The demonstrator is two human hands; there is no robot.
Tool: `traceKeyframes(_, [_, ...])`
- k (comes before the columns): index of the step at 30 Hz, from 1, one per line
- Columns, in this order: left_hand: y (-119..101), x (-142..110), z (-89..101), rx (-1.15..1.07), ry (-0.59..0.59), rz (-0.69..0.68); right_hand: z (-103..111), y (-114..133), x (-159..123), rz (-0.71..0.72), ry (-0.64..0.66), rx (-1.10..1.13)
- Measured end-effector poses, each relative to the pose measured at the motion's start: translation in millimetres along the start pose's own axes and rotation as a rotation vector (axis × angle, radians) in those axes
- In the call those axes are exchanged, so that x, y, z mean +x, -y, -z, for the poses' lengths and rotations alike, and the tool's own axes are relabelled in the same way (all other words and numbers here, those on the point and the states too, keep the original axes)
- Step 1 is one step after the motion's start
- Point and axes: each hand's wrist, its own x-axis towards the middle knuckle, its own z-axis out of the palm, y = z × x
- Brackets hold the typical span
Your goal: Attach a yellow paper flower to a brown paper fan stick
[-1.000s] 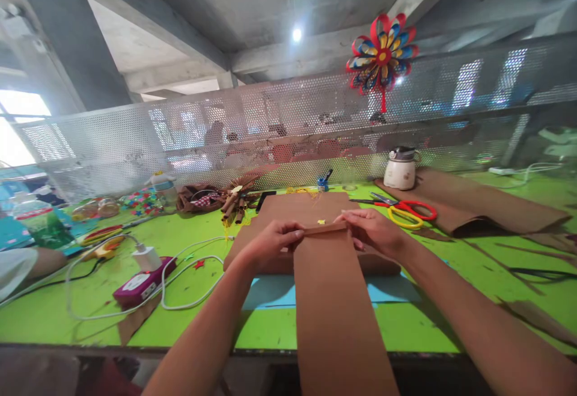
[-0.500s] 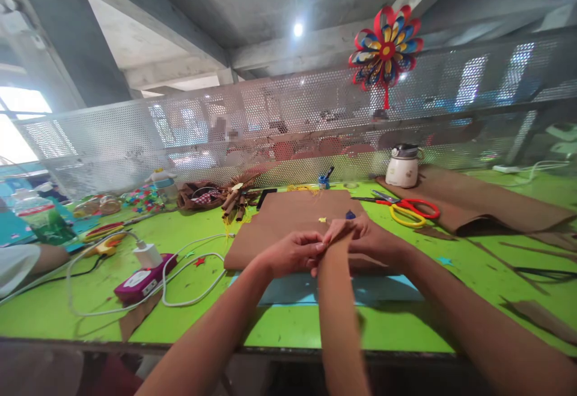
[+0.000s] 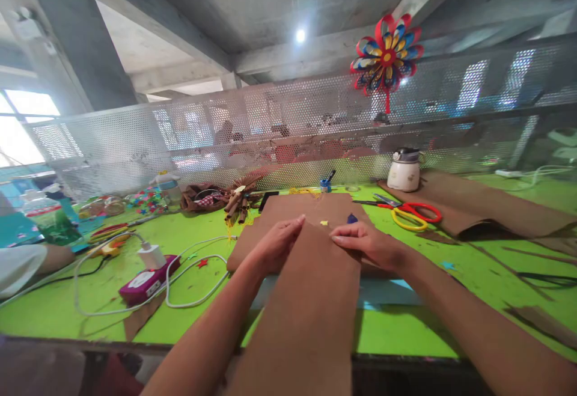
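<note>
A long strip of brown kraft paper point(image 3: 311, 300) spreads out broad side up between my hands and runs down past the table's front edge. My left hand point(image 3: 282, 241) pinches its upper left edge between thumb and fingers. At the upper right edge, my right hand point(image 3: 367, 241) grips the strip with thumb and bent fingers. Beneath lies a larger brown paper sheet point(image 3: 252, 240), on top of a light blue sheet point(image 3: 392, 292). A small yellow piece point(image 3: 324, 223) and a dark blue piece point(image 3: 352, 219) rest on the larger sheet just beyond my hands.
Red and yellow-handled scissors point(image 3: 417, 213) lie at right, near a white flask point(image 3: 404, 170) and more brown paper point(image 3: 491, 204). A purple power strip point(image 3: 146, 279) with a white cable sits left. Another person's sleeve point(image 3: 20, 267) shows at the left edge. Brown paper rolls point(image 3: 237, 207) lie behind.
The paper strip looked narrow and was pinched by both hands close together. Now my hands are apart, left hand to the left, and the strip shows its full width.
</note>
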Motion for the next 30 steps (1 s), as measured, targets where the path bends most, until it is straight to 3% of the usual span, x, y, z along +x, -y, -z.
traceKeyframes(4, [6, 1, -3.4, -0.059, 0.081, 0.007, -1, -4, 2, -0.084, 0.020, -0.122])
traceKeyframes(8, [14, 4, -6.5, 0.282, 0.128, -0.041, -2, -9, 7, -0.070, -0.066, -0.275])
traceKeyframes(11, [19, 7, -6.5, 0.374, 0.089, -0.028, -2, -12, 11, -0.061, -0.137, -0.340])
traceKeyframes(15, [20, 10, -5.1, 0.290, 0.003, -0.017, 0, -13, 12, -0.015, -0.232, -0.322])
traceKeyframes(21, [18, 13, -6.4, 0.286, -0.149, -0.031, 2, -11, 11, 0.000, -0.272, -0.221])
traceKeyframes(30, [23, 14, -5.1, 0.320, -0.160, -0.123, 6, -12, 10, 0.002, -0.307, -0.123])
